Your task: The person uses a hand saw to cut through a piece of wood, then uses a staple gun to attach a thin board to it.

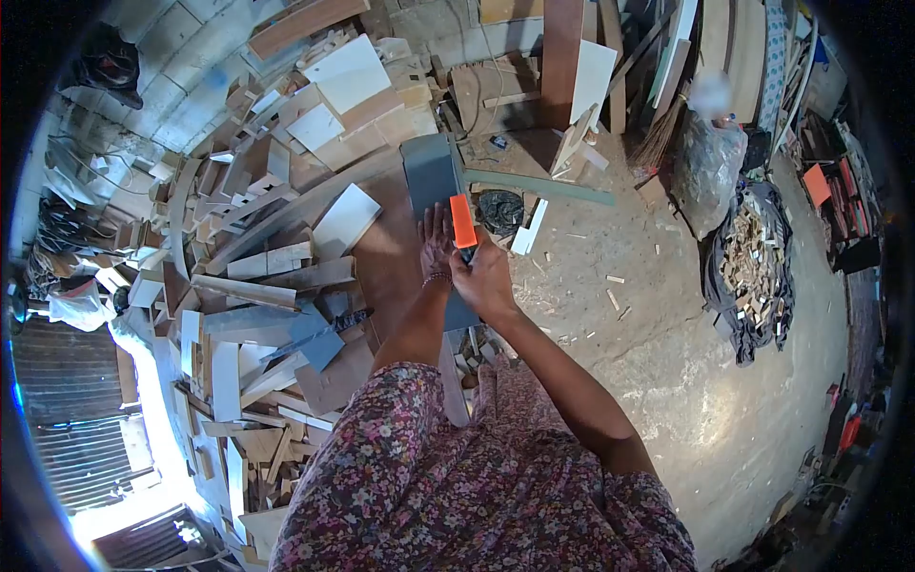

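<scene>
One orange tool (463, 223) is clamped in my right hand (488, 280); my left hand (436, 250) lies flat on the grey board (429, 172).

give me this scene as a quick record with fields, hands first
left hand: laid on the grey board, fingers extended
right hand: closed around an orange-and-black tool
left side: heaped wood offcuts
right side: black sack holding small wood scraps
floor: scattered wood bits
tool type: cannot tell

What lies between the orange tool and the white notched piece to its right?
In the head view, a dark, crumpled bundle lies between the orange tool and the white notched piece.
</scene>
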Action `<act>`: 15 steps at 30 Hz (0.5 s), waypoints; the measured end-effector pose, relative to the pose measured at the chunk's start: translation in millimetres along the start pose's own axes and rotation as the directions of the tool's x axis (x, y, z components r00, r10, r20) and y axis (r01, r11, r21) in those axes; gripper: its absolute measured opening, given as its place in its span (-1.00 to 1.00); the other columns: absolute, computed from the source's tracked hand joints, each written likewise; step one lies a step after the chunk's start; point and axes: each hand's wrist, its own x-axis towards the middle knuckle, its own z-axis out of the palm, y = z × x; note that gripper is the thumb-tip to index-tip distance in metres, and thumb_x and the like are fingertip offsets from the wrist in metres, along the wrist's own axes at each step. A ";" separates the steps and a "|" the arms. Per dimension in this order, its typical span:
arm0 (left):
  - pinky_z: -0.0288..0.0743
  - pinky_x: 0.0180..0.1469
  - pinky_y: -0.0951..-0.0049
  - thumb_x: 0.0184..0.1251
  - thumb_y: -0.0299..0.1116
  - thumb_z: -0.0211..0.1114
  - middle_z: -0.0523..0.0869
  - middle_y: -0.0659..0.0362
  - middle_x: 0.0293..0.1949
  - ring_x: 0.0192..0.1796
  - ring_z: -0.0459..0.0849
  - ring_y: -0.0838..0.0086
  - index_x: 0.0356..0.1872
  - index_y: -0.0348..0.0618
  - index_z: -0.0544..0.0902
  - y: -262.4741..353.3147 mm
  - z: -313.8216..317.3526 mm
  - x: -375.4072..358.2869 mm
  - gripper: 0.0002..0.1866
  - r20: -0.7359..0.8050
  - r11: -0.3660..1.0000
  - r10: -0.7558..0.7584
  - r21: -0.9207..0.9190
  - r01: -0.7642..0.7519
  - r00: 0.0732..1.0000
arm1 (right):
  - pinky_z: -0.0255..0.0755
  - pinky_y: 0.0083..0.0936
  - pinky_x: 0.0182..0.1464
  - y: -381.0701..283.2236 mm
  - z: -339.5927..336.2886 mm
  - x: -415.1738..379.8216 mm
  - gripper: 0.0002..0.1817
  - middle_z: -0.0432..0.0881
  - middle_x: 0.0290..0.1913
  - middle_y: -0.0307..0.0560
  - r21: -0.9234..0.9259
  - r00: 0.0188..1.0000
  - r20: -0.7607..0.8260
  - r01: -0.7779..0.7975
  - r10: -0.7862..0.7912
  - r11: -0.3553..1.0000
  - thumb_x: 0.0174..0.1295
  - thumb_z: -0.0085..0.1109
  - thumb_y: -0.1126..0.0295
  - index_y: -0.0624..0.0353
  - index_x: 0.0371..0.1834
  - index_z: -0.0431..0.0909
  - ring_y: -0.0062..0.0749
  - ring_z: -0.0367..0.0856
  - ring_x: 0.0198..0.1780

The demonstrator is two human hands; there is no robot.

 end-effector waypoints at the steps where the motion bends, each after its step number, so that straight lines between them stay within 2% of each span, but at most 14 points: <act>1: -0.19 0.38 0.19 0.18 -0.19 -0.02 -0.04 0.15 0.38 0.41 -0.10 0.22 0.33 -0.08 0.03 6.7 -19.1 3.2 -0.34 0.004 1.000 -0.002 -0.002 0.002 1.000 | 0.42 -0.23 -0.32 0.3 -1.2 5.4 -0.76 0.53 -0.44 0.26 0.019 1.000 -0.001 0.024 -0.024 1.000 -0.02 0.10 0.50 0.27 -0.27 0.35 0.16 0.53 -0.30; 3: -0.20 0.38 0.18 0.18 -0.18 -0.01 -0.05 0.16 0.38 0.41 -0.11 0.23 0.33 -0.05 0.03 14.6 -49.9 7.9 -0.33 0.176 0.995 -0.058 0.086 0.043 0.983 | 0.43 -0.23 -0.31 -0.2 -3.3 14.0 -0.75 0.53 -0.43 0.26 0.023 1.000 0.009 0.014 -0.014 1.000 -0.02 0.11 0.50 0.28 -0.26 0.35 0.15 0.53 -0.30; 4: -0.20 0.38 0.18 0.18 -0.18 -0.01 -0.05 0.16 0.38 0.41 -0.11 0.23 0.33 -0.05 0.03 11.9 -42.2 10.8 -0.33 0.182 0.995 -0.065 0.088 0.050 0.981 | 0.43 -0.23 -0.30 -1.6 -4.0 18.4 -0.75 0.54 -0.42 0.26 0.029 1.000 0.013 0.009 -0.009 1.000 -0.02 0.11 0.49 0.28 -0.25 0.36 0.15 0.54 -0.30; 6: -0.21 0.38 0.19 0.20 -0.18 -0.03 -0.07 0.17 0.39 0.42 -0.13 0.24 0.33 -0.04 0.03 6.0 -24.2 21.0 -0.34 0.061 0.994 -0.035 0.110 0.028 0.998 | 0.43 -0.23 -0.30 -5.9 -5.3 27.3 -0.74 0.54 -0.42 0.26 0.048 0.999 0.040 -0.036 0.034 0.998 -0.02 0.11 0.49 0.28 -0.24 0.36 0.15 0.54 -0.30; 8: -0.20 0.37 0.18 0.21 -0.18 -0.05 -0.07 0.17 0.39 0.42 -0.13 0.24 0.34 -0.03 0.02 2.1 -9.6 31.3 -0.35 0.049 0.988 -0.034 0.155 0.026 0.998 | 0.44 -0.22 -0.30 -4.1 -3.7 37.2 -0.74 0.54 -0.41 0.26 0.061 0.995 0.063 -0.079 0.075 0.995 -0.02 0.11 0.49 0.28 -0.23 0.36 0.15 0.54 -0.30; 10: -0.20 0.37 0.17 0.21 -0.18 -0.08 -0.07 0.17 0.39 0.42 -0.13 0.24 0.34 -0.03 0.01 4.0 -11.1 29.0 -0.36 0.045 0.979 -0.037 0.201 0.027 0.998 | 0.43 -0.21 -0.30 -1.6 0.7 41.4 -0.73 0.54 -0.42 0.25 0.024 0.999 0.033 -0.013 0.012 1.000 -0.02 0.11 0.49 0.28 -0.23 0.36 0.15 0.54 -0.32; 12: -0.19 0.36 0.14 0.22 -0.19 -0.12 -0.08 0.17 0.39 0.41 -0.10 0.25 0.34 -0.01 0.01 5.9 -16.2 26.8 -0.37 -0.035 0.991 -0.040 0.126 0.044 0.999 | 0.43 -0.21 -0.30 -3.2 1.8 43.7 -0.74 0.54 -0.43 0.25 0.011 0.999 0.051 -0.003 0.003 1.000 -0.02 0.11 0.49 0.28 -0.23 0.36 0.15 0.54 -0.32; 15: -0.21 0.36 0.12 0.22 -0.20 -0.13 -0.06 0.17 0.39 0.40 -0.07 0.27 0.34 -0.03 0.01 1.0 17.1 28.6 -0.37 -0.077 0.999 0.003 0.044 0.000 0.997 | 0.44 -0.23 -0.31 2.9 -1.7 53.5 -0.75 0.54 -0.45 0.23 -0.028 0.999 0.036 0.036 -0.035 0.999 -0.01 0.10 0.50 0.29 -0.24 0.37 0.13 0.55 -0.35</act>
